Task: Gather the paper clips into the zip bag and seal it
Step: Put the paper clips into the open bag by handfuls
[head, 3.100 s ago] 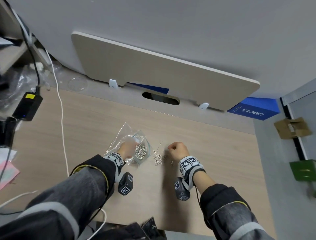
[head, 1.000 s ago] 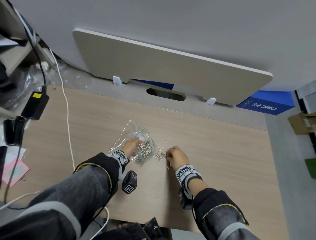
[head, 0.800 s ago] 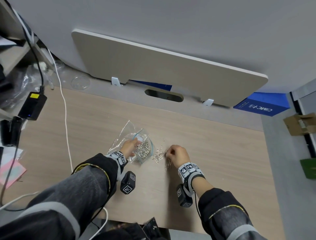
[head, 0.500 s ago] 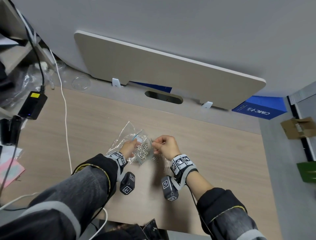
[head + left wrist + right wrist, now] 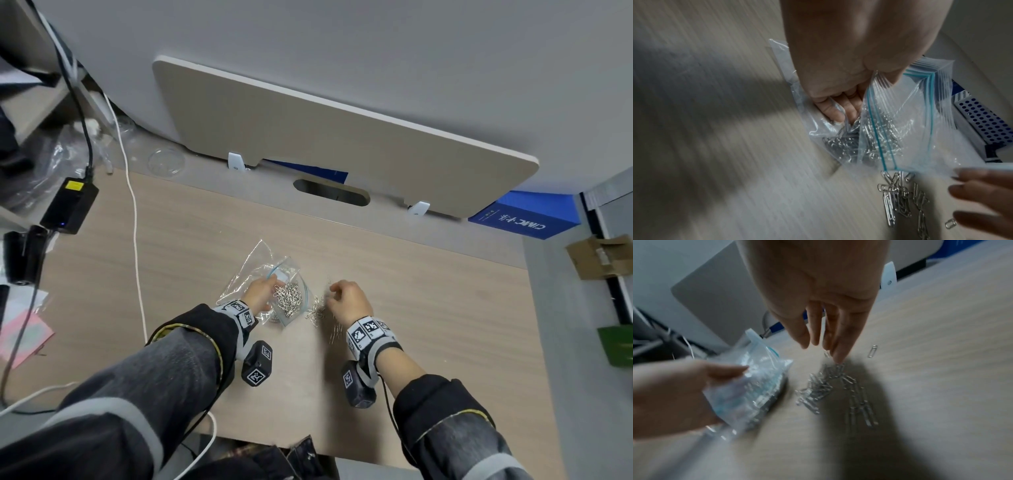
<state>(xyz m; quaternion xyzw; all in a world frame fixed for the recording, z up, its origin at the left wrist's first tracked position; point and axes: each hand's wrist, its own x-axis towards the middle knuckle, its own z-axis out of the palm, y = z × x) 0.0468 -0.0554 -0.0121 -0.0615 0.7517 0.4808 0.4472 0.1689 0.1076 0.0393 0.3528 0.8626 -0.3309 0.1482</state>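
A clear zip bag (image 5: 270, 274) with a blue seal strip lies on the wooden desk, mouth facing right. Many silver paper clips (image 5: 289, 298) are inside it. My left hand (image 5: 259, 295) pinches the bag's (image 5: 910, 113) upper mouth edge and holds it open. Loose paper clips (image 5: 317, 310) lie in a small heap just right of the mouth, with a few more (image 5: 335, 334) nearer me. My right hand (image 5: 346, 298) hovers over that heap (image 5: 824, 389), its fingers (image 5: 838, 344) pointing down, spread and touching the top clips. One single clip (image 5: 872, 351) lies apart, further right.
A white cable (image 5: 135, 240) runs down the desk's left side past a black power adapter (image 5: 70, 205). A beige board (image 5: 342, 137) stands along the back with a blue box (image 5: 524, 216) behind it. Pink paper (image 5: 20, 335) lies at the left edge.
Half a second ago my right hand was at the bag's mouth; it has moved back right over the loose heap. The left hand keeps holding the bag open.
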